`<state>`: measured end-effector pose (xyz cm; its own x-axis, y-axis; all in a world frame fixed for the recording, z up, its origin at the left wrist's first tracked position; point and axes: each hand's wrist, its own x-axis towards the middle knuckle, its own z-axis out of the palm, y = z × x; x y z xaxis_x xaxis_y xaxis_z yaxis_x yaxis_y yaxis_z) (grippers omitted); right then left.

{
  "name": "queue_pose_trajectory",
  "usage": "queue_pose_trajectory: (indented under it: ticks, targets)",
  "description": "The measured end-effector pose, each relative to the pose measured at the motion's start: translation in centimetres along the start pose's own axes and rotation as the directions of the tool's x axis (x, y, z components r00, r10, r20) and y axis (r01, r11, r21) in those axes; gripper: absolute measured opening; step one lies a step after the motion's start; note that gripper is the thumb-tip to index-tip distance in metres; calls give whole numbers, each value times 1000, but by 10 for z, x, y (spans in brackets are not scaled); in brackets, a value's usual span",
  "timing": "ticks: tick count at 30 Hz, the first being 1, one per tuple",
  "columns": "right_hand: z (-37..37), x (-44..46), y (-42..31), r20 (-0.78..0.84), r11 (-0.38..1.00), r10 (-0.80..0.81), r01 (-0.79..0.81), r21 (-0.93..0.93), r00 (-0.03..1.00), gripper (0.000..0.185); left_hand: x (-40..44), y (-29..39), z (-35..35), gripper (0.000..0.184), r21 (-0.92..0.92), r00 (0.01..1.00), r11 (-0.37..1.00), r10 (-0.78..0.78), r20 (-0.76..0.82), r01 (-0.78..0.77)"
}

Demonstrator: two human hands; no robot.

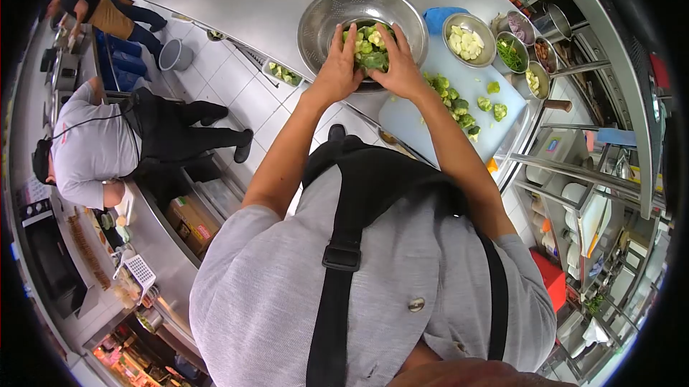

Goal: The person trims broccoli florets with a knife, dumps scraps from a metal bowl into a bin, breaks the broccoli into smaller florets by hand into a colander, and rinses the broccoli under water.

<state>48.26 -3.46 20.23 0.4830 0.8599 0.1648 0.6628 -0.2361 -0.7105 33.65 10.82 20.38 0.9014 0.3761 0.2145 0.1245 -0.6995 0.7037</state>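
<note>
Both of my hands are cupped around a heap of green vegetable pieces inside a steel colander. My left hand is on the heap's left side, and my right hand on its right, fingers spread and pointing away from me. The pieces lie between the two palms. Just right of the colander, more green pieces are scattered on a pale blue cutting board. A steel bowl of pale yellow slices stands at the board's far edge.
Small bowls of chopped green and purple ingredients stand at the right. A blue cloth lies behind the board. A co-worker leans over the left counter; another person is farther back. Below the counter sits a tray of trimmings.
</note>
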Motion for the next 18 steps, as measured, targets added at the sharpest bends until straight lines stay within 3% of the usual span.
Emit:
queue_pose_trajectory:
  ticks: [6,9,12,15,18]
  targets:
    - [3,4,17,-61,995,-1,7,100,998,92,3,1,-17,105,-201,993,974,-115,-24,108]
    - [1,7,23,-50,990,-1,8,139,999,84,1,-10,-16,100,-127,990,987,-113,-88,102]
    - [-2,2,12,16,999,19,-19,-26,1000,80,-8,-11,-25,94,20,998,998,-59,16,59]
    - [-6,-1,1,95,976,-29,49,-214,995,79,-16,-13,-26,92,352,993,935,-74,92,37]
    - [-6,7,2,88,959,-118,137,-249,989,78,-17,-19,-18,93,358,990,934,-61,126,12]
